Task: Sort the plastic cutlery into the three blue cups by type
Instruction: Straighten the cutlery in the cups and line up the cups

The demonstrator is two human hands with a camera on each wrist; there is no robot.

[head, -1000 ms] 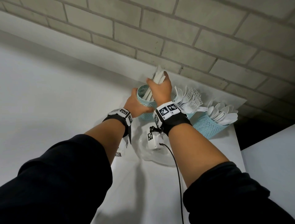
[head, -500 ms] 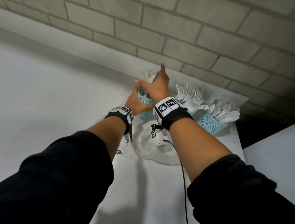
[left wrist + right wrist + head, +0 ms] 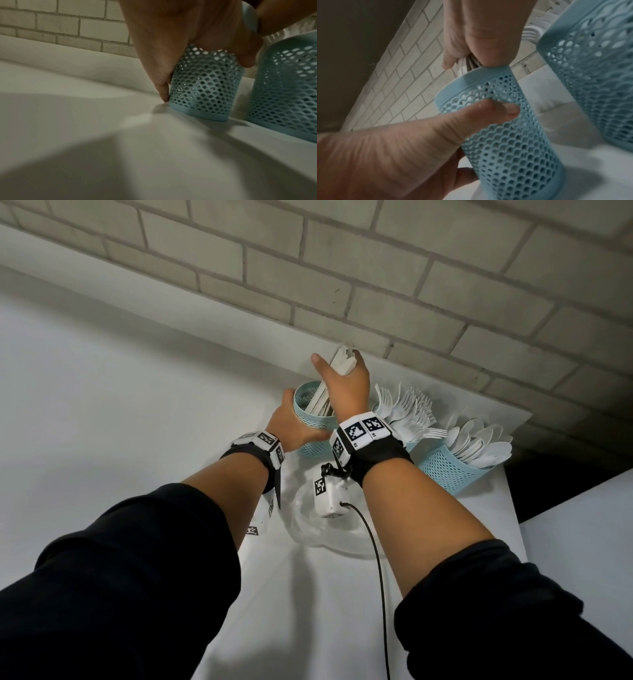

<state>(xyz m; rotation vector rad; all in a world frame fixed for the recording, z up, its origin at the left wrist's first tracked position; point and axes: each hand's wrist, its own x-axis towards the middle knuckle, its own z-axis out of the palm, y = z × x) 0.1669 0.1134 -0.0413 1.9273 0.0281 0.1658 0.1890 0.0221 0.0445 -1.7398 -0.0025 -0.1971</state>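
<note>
Three blue mesh cups stand by the brick wall. The left cup (image 3: 313, 424) holds white knives (image 3: 342, 361), the middle cup (image 3: 409, 445) forks (image 3: 406, 409), the right cup (image 3: 452, 470) spoons (image 3: 479, 443). My left hand (image 3: 291, 422) grips the left cup around its side; in the left wrist view its fingers (image 3: 163, 75) wrap the cup (image 3: 202, 88). My right hand (image 3: 339, 371) is above that cup and grips the bundle of knives, whose lower ends stand inside it. In the right wrist view the fingers (image 3: 452, 59) curl round the knives (image 3: 469, 63) above the rim of the cup (image 3: 505, 128).
A clear plastic bowl (image 3: 308, 529) lies on the white table (image 3: 308, 611) just in front of the cups, under my right wrist. A black cable (image 3: 376, 559) hangs from the wrist camera. The brick wall (image 3: 411, 285) is directly behind the cups.
Half a second ago my right hand had its fingers spread above the knives; now it grips the bundle again, a little higher. My left hand stays on the left cup.
</note>
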